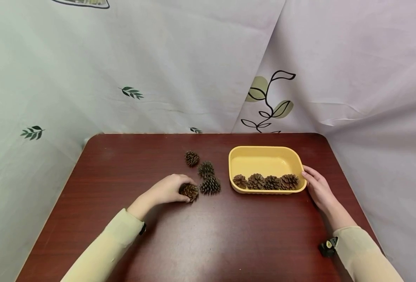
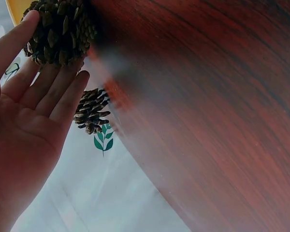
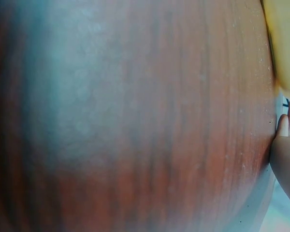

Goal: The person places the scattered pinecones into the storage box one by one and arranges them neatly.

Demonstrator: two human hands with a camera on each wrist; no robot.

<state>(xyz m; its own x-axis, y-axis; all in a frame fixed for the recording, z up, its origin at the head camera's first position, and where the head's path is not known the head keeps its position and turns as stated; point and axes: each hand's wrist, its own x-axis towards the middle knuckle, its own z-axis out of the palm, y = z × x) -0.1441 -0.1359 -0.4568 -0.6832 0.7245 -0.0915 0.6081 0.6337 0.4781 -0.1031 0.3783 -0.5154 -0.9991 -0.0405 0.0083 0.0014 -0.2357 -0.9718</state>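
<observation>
1. Left hand (image 1: 169, 190): lies on the desk (image 1: 208, 235) left of centre in the head view, its fingers curved round a pine cone (image 1: 189, 192) and touching it. In the left wrist view the fingers (image 2: 63, 94) look fairly straight against the cone (image 2: 58, 31); a closed grip cannot be told.
2. Loose cones: three more lie just right of and above the held cone, at centre frame. One (image 1: 210, 185) sits just beside it, another (image 1: 206, 169) above that, and the farthest (image 1: 191, 158) nearer the backdrop.
3. Yellow tray (image 1: 264, 158): stands right of centre. Four pine cones (image 1: 264, 182) line its near wall in a row, touching one another.
4. Right hand (image 1: 318, 188): rests on the desk at the tray's right end, fingers relaxed and fairly straight, fingertips touching the tray's rim. It holds nothing.
5. Backdrop: a pale cloth with leaf prints (image 1: 131, 92) hangs behind the desk.
</observation>
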